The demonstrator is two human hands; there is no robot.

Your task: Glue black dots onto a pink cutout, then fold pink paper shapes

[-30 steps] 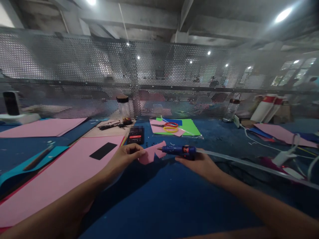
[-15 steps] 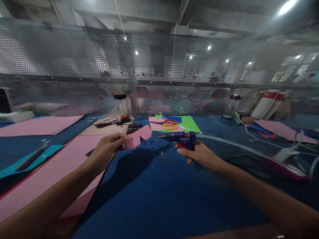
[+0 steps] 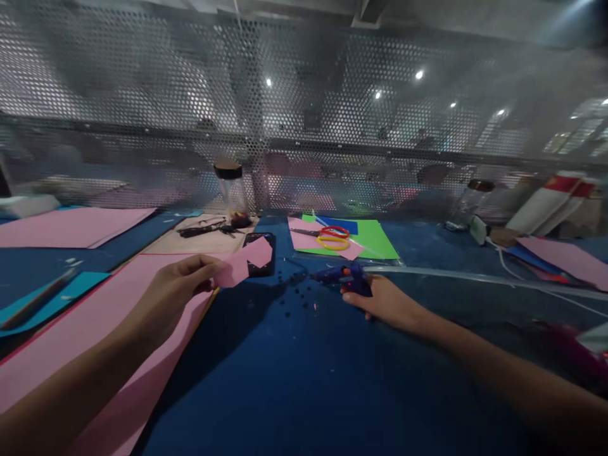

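Note:
Between thumb and fingers, my left hand (image 3: 187,288) pinches a small cut piece of pink paper (image 3: 232,269), held above the blue table (image 3: 285,380). Part of that paper overlaps a black phone (image 3: 262,267) lying behind it. My right hand (image 3: 382,297) is wrapped around the handle of a blue hot glue gun (image 3: 349,278), whose nozzle points left toward the pink piece, with a gap between them. A long clear glue stick (image 3: 427,272) sticks out of the gun's back end. Several tiny dark bits (image 3: 297,294) lie scattered on the table between my hands.
Red-and-yellow-handled scissors (image 3: 333,237) rest on green (image 3: 380,240) and pink sheets at the back. Large pink sheets (image 3: 128,291) cover the left side. Glass jars (image 3: 232,196) stand near the perforated metal screen (image 3: 304,126). White cables run along the right.
My left hand has drawn the pink paper leftward, away from the nozzle. The glue gun has tilted and sits slightly lower in view. The camera view has shifted downward.

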